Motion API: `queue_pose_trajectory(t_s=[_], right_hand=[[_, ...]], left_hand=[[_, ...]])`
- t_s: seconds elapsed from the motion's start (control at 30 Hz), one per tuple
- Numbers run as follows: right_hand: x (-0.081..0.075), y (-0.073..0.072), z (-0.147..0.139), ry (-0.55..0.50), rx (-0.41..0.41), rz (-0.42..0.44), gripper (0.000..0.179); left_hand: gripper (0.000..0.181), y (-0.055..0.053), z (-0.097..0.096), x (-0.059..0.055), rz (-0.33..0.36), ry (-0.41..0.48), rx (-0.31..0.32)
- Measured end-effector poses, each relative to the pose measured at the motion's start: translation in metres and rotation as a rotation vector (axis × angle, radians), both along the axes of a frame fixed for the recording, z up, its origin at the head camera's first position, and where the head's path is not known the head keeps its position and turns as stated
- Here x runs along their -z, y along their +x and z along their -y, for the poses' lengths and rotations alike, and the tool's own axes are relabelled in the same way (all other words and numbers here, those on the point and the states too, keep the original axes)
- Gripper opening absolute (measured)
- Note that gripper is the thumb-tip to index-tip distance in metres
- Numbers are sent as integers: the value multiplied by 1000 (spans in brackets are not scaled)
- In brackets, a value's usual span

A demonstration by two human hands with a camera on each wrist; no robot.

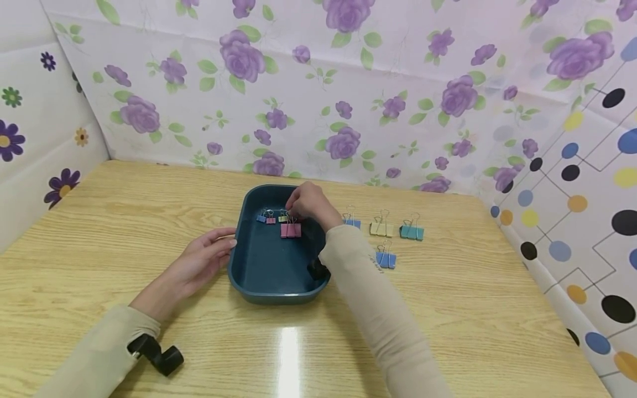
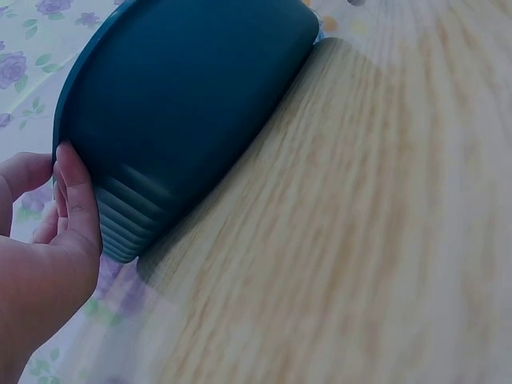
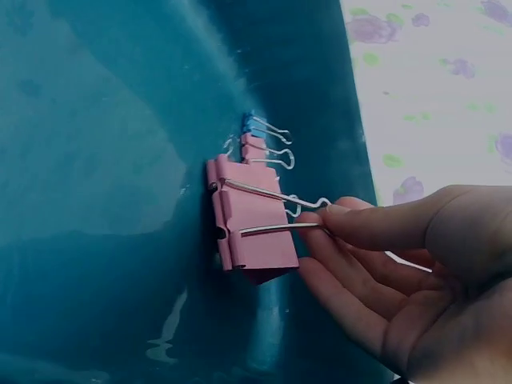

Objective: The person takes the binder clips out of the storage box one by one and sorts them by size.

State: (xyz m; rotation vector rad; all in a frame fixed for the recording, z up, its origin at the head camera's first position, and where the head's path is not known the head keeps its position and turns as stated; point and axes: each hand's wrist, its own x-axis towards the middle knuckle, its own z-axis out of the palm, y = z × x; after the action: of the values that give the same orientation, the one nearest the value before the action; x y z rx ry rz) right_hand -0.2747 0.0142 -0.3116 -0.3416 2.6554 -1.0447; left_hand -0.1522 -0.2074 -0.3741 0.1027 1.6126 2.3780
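Observation:
My right hand [image 1: 309,203] reaches into the dark blue tray [image 1: 278,299] and pinches a large pink binder clip [image 3: 254,210] by its wire handles, between thumb and fingers. The clip is near the tray's far side, beside a row of small binder clips: a blue clip [image 1: 261,218], a pink clip [image 1: 270,219] and a yellow clip [image 1: 282,218]. At the left wall, my left hand [image 1: 201,261] holds the tray's rim, with the thumb at the edge and fingers against the outer wall [image 2: 184,96].
Right of the tray, larger binder clips lie on the wooden table [image 1: 473,309]: a blue clip [image 1: 353,224] partly behind my arm, a yellow clip [image 1: 382,229], a teal clip [image 1: 412,232] and a nearer blue clip [image 1: 386,260]. Flowered cloth [image 1: 298,99] hangs behind.

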Motion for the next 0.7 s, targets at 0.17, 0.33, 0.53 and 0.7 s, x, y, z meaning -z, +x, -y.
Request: queue_pose_trajectory(t_s=[0.17, 0.33, 0.53, 0.7], right_hand=[[-6, -1, -4, -44, -28, 33, 10], [-15, 0, -7, -118, -62, 54, 9], [-28, 2, -12, -171, -61, 67, 10], [-40, 6, -17, -200, -66, 36, 11]], left_hand=[[20, 0, -1, -1, 4, 5, -3], [18, 1, -1, -1, 3, 5, -6], [15, 0, -2, 0, -5, 14, -3], [17, 0, -1, 1, -3, 12, 1]])
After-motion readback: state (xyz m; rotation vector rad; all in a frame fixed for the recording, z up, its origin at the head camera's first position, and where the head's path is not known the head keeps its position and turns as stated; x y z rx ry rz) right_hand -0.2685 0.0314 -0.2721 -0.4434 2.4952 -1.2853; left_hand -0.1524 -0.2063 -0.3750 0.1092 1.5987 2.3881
